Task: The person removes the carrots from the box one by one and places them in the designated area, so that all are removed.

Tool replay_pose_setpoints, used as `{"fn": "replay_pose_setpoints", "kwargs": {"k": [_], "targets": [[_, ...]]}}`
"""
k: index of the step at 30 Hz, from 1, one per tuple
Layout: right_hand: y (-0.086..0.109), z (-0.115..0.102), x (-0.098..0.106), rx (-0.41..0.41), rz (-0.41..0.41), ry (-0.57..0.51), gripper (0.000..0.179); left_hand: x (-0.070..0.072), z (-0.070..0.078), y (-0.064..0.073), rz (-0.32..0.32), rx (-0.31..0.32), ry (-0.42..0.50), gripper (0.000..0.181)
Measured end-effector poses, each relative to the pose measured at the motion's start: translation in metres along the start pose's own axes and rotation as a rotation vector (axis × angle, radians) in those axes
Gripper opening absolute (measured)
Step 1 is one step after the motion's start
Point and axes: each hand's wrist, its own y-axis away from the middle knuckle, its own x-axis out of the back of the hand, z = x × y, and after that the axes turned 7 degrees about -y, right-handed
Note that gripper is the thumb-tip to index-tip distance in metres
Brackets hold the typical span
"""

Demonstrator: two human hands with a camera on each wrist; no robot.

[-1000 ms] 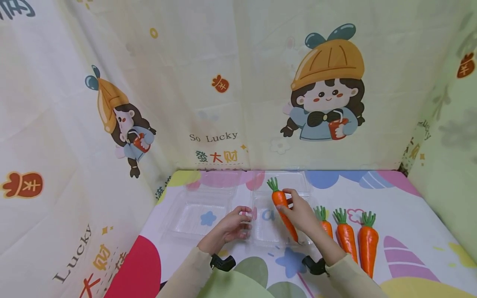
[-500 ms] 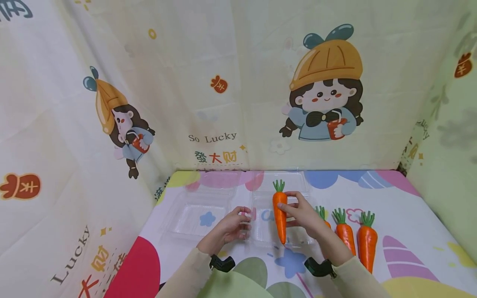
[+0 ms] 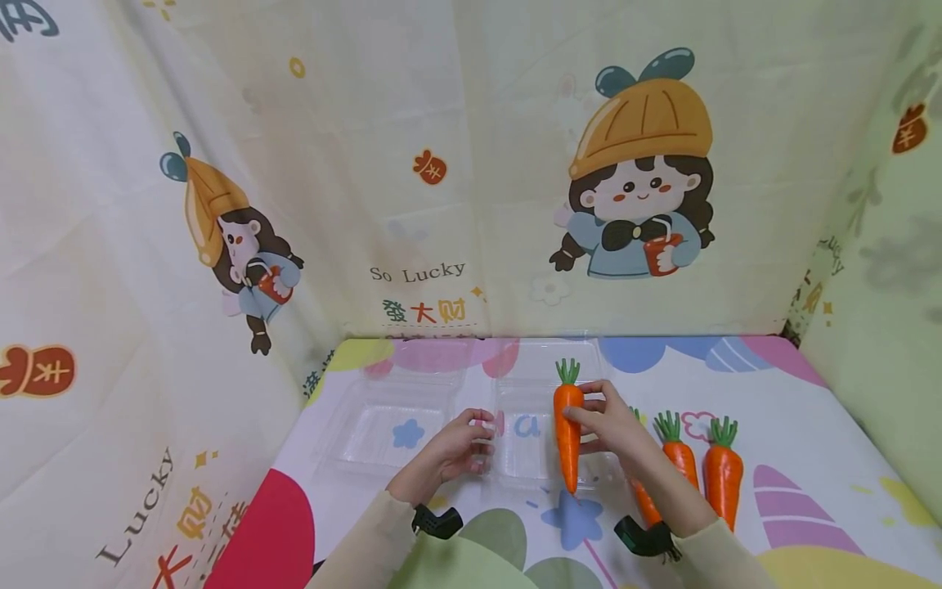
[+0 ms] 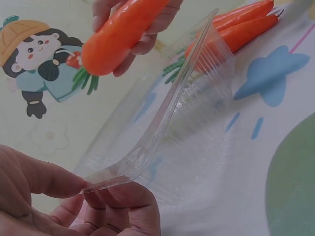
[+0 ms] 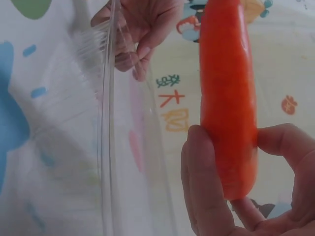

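Note:
My right hand (image 3: pixel 611 424) pinches an orange carrot (image 3: pixel 568 429) with a green top, thumb on one side and fingers on the other. The carrot stands nearly upright over the right part of a clear plastic clamshell box (image 3: pixel 518 476), its tip towards me. At that box's left edge is my left hand (image 3: pixel 459 446). In the left wrist view its thumb and fingers pinch the rim of the clear box (image 4: pixel 170 105). The box's lid lies folded back behind it.
Another clear box (image 3: pixel 361 466) stands open on the left. Several carrots (image 3: pixel 724 483) lie side by side to the right, partly behind my right forearm. Printed cloth walls (image 3: pixel 508 164) rise behind and beside the patterned table.
My right hand has moved a little to the right and nearer with the carrot, which has turned from slanted to almost upright. The left hand has stayed at the box's rim.

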Motion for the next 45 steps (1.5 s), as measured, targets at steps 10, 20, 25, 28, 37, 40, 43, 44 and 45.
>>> {"fn": "replay_pose_setpoints", "kwargs": {"k": [10, 20, 25, 28, 37, 40, 43, 44, 45], "targets": [[0.015, 0.0, 0.021, 0.004, 0.06, 0.07, 0.063, -0.002, 0.0, 0.002, 0.015, -0.009, -0.012, 0.032], [0.035, 0.007, 0.059, -0.037, 0.167, 0.194, 0.064, -0.003, 0.0, 0.002, 0.033, -0.02, -0.02, 0.031], [0.046, 0.014, 0.079, -0.059, 0.213, 0.233, 0.066, -0.003, 0.0, 0.001, 0.03, -0.019, -0.015, 0.031], [0.051, 0.018, 0.089, -0.064, 0.225, 0.245, 0.067, -0.003, -0.002, 0.001, 0.032, -0.017, -0.008, 0.03], [0.066, 0.032, 0.121, -0.088, 0.319, 0.364, 0.078, -0.002, -0.002, 0.001, 0.036, -0.013, -0.004, 0.03], [0.07, 0.037, 0.133, -0.123, 0.364, 0.399, 0.083, -0.002, -0.003, 0.001, 0.036, -0.014, -0.005, 0.028], [0.074, 0.042, 0.147, -0.169, 0.407, 0.418, 0.085, -0.002, -0.004, 0.0, 0.038, -0.015, -0.009, 0.028], [0.075, 0.044, 0.151, -0.182, 0.421, 0.427, 0.085, -0.002, -0.004, 0.0, 0.04, -0.014, -0.012, 0.028], [0.076, 0.045, 0.156, -0.194, 0.43, 0.431, 0.085, -0.002, -0.004, 0.0, 0.042, -0.012, -0.012, 0.028]]}}
